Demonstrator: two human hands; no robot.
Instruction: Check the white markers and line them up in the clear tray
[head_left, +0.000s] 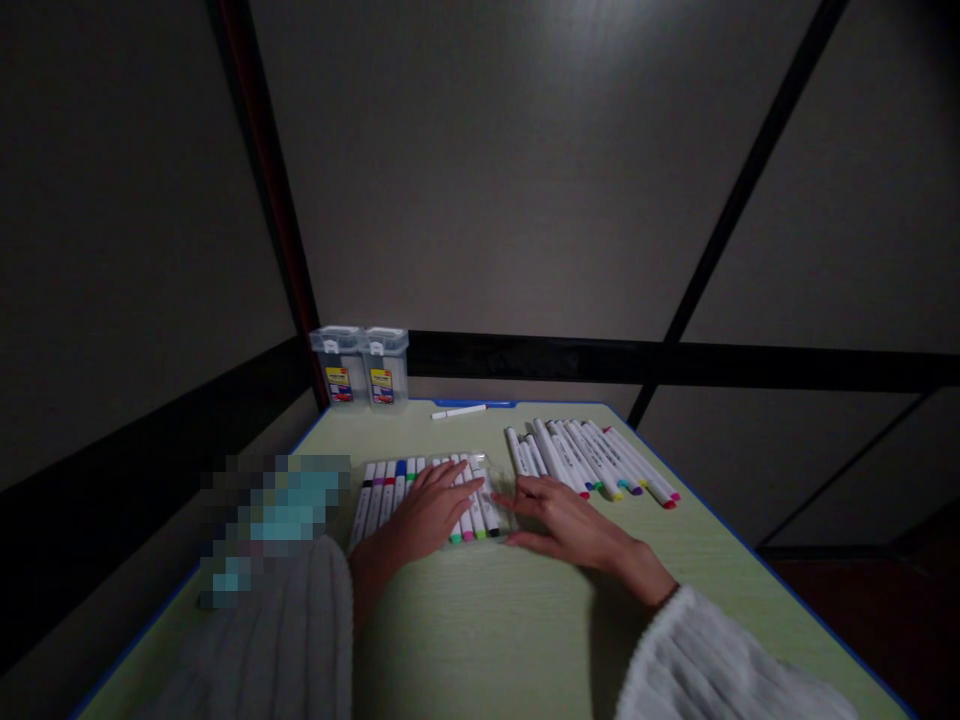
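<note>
A clear plastic tray [501,470] lies on the table, holding a row of white markers [380,500] with coloured bands and caps. My left hand [429,508] rests flat across the middle of that row, fingers stretched out and covering several of them. At the tray's right end, my right hand [559,520] has its fingers apart, the fingertips touching or very near the clear edge. Just beyond my right hand lies a loose group of white markers [592,458], their ends red, yellow, purple and other colours.
Two clear lidded boxes [386,370] with yellow labels stand at the table's far left corner. A single white marker [459,411] lies near the far edge. A blurred-out teal item [300,505] is at the left. Dark-framed wall panels [525,200] rise behind the blue-edged table [480,640].
</note>
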